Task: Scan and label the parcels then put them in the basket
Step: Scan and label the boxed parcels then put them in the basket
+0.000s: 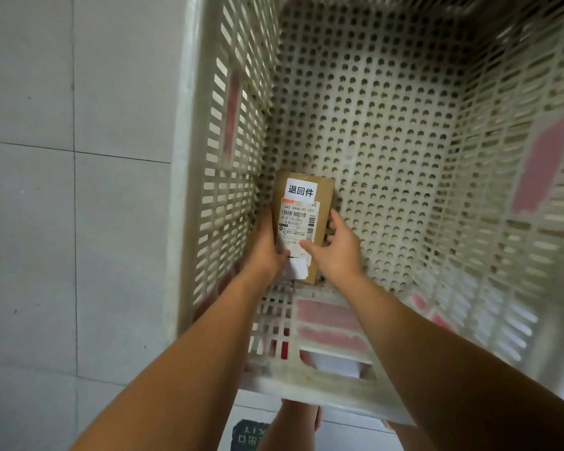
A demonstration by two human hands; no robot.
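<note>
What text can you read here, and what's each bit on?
"退回件": white sticker on the brown parcel.
"642 X46I-00 033": shipping label on the parcel.
Remaining label print and barcodes: too small to read.
Dark floor marking: cut off and blurred, unreadable.

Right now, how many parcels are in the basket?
1: the brown parcel sits low in the basket near its left wall, held between left hand and right hand.
</note>
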